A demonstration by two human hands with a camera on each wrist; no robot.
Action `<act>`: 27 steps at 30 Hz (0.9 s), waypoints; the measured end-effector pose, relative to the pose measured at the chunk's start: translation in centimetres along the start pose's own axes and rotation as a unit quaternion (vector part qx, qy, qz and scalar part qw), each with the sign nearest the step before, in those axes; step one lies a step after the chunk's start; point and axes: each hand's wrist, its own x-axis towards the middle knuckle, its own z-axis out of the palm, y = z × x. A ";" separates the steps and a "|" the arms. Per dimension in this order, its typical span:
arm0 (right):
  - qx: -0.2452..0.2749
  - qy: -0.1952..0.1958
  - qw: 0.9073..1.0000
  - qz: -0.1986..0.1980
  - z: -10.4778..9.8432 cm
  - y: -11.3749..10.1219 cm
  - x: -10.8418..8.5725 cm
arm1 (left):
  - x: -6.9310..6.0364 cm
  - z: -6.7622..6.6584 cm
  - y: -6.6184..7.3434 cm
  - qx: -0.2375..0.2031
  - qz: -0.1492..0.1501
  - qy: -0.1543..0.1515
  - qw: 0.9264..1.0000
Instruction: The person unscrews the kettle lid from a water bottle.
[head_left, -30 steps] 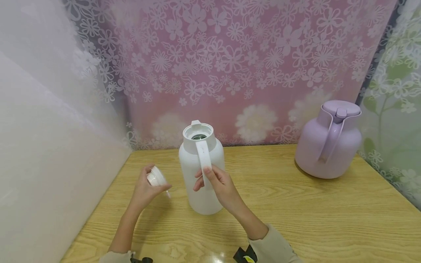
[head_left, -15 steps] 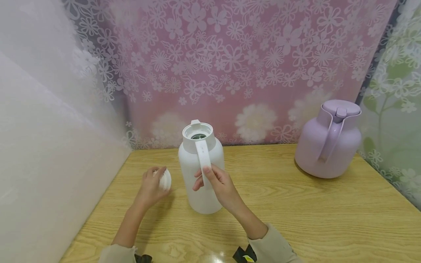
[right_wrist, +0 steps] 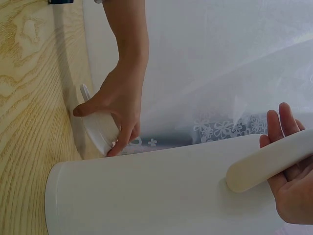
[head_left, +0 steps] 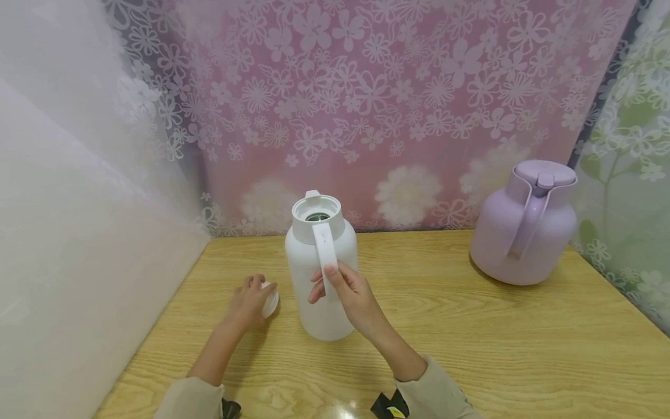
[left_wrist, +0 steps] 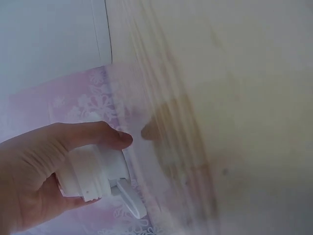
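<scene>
A white thermos jug point(head_left: 306, 262) stands upright on the table, its mouth uncovered and its dark inner rim showing. My right hand point(head_left: 353, 297) grips the handle point(head_left: 325, 250), thumb on the near side and fingers behind it. To the left of the jug, my left hand point(head_left: 246, 305) holds the white lid point(head_left: 270, 302) tilted on edge just above the tabletop. In the left wrist view the lid point(left_wrist: 90, 171) shows a threaded side and a small lever sticking out, between thumb and fingers. The right wrist view shows the lid point(right_wrist: 100, 129) close to the wood, apart from the jug.
A lilac thermos jug point(head_left: 523, 227) with its lid on stands at the table's right rear. The wooden table point(head_left: 419, 302) meets a pale wall point(head_left: 94, 233) on the left and a pink flowered backdrop point(head_left: 335, 116) behind.
My left hand has turned the lid over and lowered it toward the tabletop, moving slightly right and nearer. The right hand and the white jug have stayed in place.
</scene>
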 end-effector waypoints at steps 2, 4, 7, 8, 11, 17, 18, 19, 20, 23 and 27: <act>0.000 -0.001 1.000 0.002 0.0 0.0 0.0 | 0.0 0.2 0.0 0.009 0.001 -0.008 1.000; 0.000 -0.001 1.000 0.002 0.0 0.0 0.0 | 0.0 0.3 -0.1 0.011 0.003 -0.012 1.000; 0.002 0.000 1.000 0.001 -0.1 0.4 0.0 | 0.1 0.3 -0.1 0.008 0.004 -0.019 1.000; 0.002 0.001 1.000 0.001 -0.2 0.7 0.1 | 0.1 0.3 -0.1 0.010 0.005 -0.022 1.000; 0.007 0.002 1.000 0.002 -0.3 1.8 0.1 | 0.3 0.3 0.0 0.013 0.007 -0.036 0.999; 0.015 0.004 1.000 0.000 -0.5 2.9 0.2 | 0.9 0.1 0.4 0.013 0.006 -0.061 0.998; 0.014 0.004 1.000 0.001 -0.5 2.7 0.2 | 0.9 0.0 0.6 0.013 0.005 -0.065 0.998; 0.013 0.004 1.000 0.000 -0.5 2.7 0.2 | 1.0 0.0 0.6 0.012 0.005 -0.069 0.998; 0.013 0.004 1.000 0.001 -0.5 2.8 0.2 | 1.0 0.0 0.7 0.009 0.004 -0.073 0.997; 0.011 0.003 1.000 0.001 -0.4 2.7 0.1 | 1.0 -0.2 0.8 -0.002 -0.001 -0.088 0.996; 0.006 0.003 1.000 0.007 -0.4 2.6 0.2 | 1.2 -0.1 0.7 -0.022 -0.006 -0.107 0.994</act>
